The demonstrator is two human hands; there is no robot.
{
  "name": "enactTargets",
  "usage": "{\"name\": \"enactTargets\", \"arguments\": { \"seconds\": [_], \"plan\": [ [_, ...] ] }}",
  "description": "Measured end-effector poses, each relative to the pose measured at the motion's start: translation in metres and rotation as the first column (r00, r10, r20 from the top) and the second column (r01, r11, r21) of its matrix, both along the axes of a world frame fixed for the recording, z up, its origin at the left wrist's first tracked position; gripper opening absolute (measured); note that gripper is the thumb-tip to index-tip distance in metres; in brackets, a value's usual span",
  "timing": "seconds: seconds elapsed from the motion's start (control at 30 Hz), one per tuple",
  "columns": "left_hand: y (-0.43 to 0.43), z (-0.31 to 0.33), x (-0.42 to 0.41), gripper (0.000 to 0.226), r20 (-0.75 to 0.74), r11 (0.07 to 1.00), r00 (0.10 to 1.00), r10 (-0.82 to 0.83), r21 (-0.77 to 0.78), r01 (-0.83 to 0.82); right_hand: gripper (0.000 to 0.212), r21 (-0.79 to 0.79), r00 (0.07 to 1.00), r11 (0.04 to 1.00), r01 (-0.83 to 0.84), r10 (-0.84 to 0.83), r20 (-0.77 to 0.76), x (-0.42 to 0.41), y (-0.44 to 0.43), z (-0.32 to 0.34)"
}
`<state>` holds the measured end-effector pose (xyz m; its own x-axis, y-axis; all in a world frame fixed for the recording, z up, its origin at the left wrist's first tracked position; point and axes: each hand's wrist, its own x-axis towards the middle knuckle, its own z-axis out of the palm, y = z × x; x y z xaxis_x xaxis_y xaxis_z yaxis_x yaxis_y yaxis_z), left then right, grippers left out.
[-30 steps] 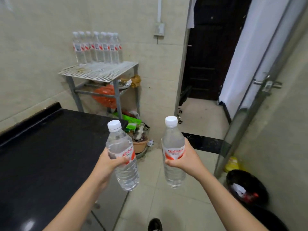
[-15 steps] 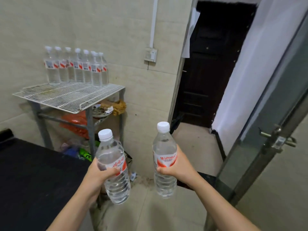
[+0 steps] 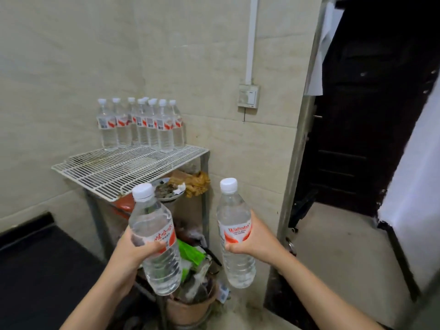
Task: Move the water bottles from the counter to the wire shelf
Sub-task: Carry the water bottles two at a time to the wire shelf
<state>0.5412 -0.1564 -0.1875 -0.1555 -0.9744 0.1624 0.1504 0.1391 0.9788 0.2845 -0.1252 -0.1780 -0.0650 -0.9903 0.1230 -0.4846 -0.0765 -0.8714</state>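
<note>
Between counter and shelf, held in the air: two full water bottles, white caps on.

Item 1. Left hand [image 3: 132, 252] closes round the left bottle [image 3: 157, 236] at the label band, thumb across the front. The bottle is tilted, cap leaning toward the shelf. Label: red Chinese characters on white, partly under the thumb; the small print is unreadable.

Item 2. Right hand [image 3: 258, 241] grips the right bottle [image 3: 235, 234] at the label band, thumb in front. It is near upright. Label: "Wahaha" in red over a red-orange swoosh, with a line of smaller print too fine to read.

Grip note: the mid-body hold probably balances the weight and leaves each base free for setting down. One bottle per hand halves the trips.

Item 3. Wire shelf [image 3: 119, 170], a white grid on grey legs, stands just beyond both bottles and touches neither.

Item 4. Shelved bottles [image 3: 140, 125], a cluster of the same kind, stand upright at the back by the wall. This likely keeps the front of the grid open for new arrivals. Their labels are blurred.

Item 5. Counter [image 3: 42, 270], dark, lies at lower left beside the shelf.

Item 6. Beneath the shelf sit green packaging [image 3: 190, 253] and a brown pot [image 3: 190, 310].
</note>
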Motion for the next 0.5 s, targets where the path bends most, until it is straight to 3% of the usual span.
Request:
{"name": "enactTargets", "arguments": {
  "seconds": [0.23,0.4,0.5],
  "plan": [
    [-0.056,0.024,-0.021,0.108,-0.011,0.977,0.982,0.190,-0.092,-0.190,0.078,-0.065,0.985,0.984,-0.165,0.167,0.031,-0.036,-0.123,0.009],
    [-0.079,0.037,-0.010,0.065,-0.077,0.957,0.963,0.258,-0.119,-0.266,0.076,-0.086,0.948,0.951,-0.296,0.304,0.097,-0.037,-0.188,0.020],
    [-0.098,0.056,0.003,0.056,-0.073,0.925,0.940,0.334,-0.169,-0.342,0.076,-0.098,0.914,0.922,-0.375,0.385,0.127,-0.027,-0.222,0.034]
  ]
}}
